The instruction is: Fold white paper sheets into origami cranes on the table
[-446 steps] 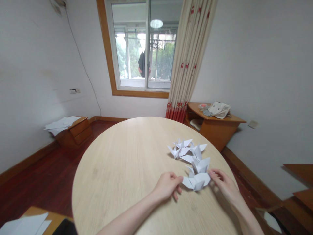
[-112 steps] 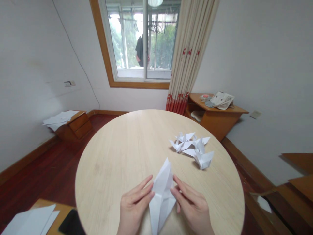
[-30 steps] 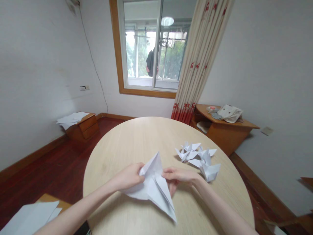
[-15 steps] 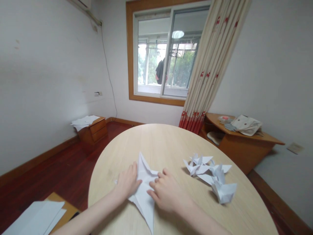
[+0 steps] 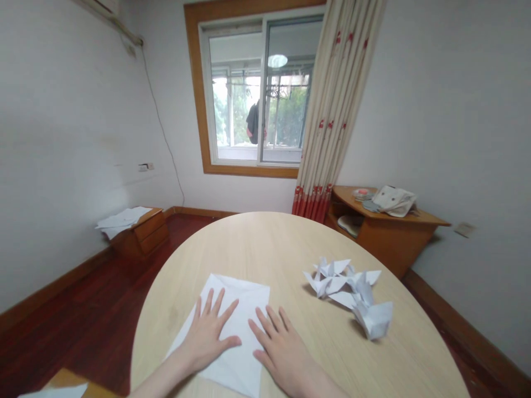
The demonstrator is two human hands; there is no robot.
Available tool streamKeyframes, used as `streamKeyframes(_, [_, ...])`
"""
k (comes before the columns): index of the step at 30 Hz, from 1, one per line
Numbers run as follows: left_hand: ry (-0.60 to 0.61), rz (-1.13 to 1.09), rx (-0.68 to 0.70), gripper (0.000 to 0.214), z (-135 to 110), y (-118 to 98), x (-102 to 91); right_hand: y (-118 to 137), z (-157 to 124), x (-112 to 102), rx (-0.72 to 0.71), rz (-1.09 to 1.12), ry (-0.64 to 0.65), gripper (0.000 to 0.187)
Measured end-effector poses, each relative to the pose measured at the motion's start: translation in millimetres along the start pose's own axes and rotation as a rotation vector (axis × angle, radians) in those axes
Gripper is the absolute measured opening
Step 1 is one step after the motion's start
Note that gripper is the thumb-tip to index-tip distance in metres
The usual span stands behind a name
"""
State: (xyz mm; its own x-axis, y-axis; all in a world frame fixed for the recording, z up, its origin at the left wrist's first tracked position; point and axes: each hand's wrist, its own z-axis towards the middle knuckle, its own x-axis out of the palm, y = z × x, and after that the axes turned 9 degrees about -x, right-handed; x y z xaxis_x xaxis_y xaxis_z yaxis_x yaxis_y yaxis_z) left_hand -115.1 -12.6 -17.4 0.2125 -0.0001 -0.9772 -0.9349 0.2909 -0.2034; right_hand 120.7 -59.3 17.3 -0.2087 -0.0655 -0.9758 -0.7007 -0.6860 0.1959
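A creased white sheet of paper point(image 5: 244, 323) lies spread on the near left part of the round worktop point(image 5: 265, 243). The left hand point(image 5: 211, 331) rests on it, palm down, fingers fanned and gripping nothing. The right hand point(image 5: 277, 342) is likewise opened and loose, its fingertips over the sheet's right edge and the rest of it above bare wood. Both far corners of the sheet show; the near left one is hidden by the left forearm.

The sheet's left edge runs near the worktop's left rim, with a narrow strip of wood between. Beyond its far edge, a broad stretch of pale wood reaches to the curved far rim. To the right, a wide gap parts the right hand from a cluster of folded paper shapes point(image 5: 362, 290), which touch or overlap one another. The nearest of these stands inside the right rim, a band of wood left beside it.

Past the far right rim is a brown desk point(image 5: 385, 243); well apart, on the far left, stands a low cabinet point(image 5: 151, 232) bearing loose papers point(image 5: 123, 220).
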Motion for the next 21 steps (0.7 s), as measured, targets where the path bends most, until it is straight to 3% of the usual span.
streamKeyframes(2, [0.025, 0.055, -0.074, 0.077, 14, 12, -6.8, -6, -28, -7, -0.068, -0.025, -0.099, 0.047])
streamKeyframes(4, [0.0, 0.097, -0.181, 0.074, 31, 24, -12.0, -17, -58, -22, -0.077, -0.096, -0.301, 0.045])
streamKeyframes(6, [-0.019, 0.126, -0.248, 0.072, 46, 35, -14.3, -36, -88, -37, 0.131, -0.176, -0.689, 0.038])
streamKeyframes(8, [-0.048, 0.135, -0.214, 0.072, 56, 43, -15.9, -63, -113, -47, 0.477, -0.187, -1.056, 0.03])
streamKeyframes(10, [-0.167, 0.12, -0.161, 0.069, 59, 43, -20.7, -92, -131, -50, 0.808, -0.116, -1.198, 0.047])
streamKeyframes(12, [-0.388, 0.05, -0.099, 0.061, 53, 31, -31.0, -113, -140, -47, 0.938, 0.017, -1.13, 0.06])
streamKeyframes(15, [-0.677, -0.136, 0.077, 0.044, 28, -11, -52.5, -119, -140, -40, 0.925, 0.032, -0.963, 0.056])
streamKeyframes(18, [-0.731, -0.248, 0.34, 0.024, -6, -67, -67.8, -103, -134, -36, 0.938, -0.15, -0.813, 0.049])
streamKeyframes(21, [-0.674, -0.35, 0.486, 0.022, -33, -113, -71.3, -92, -133, -35, 0.976, -0.316, -0.775, 0.049])
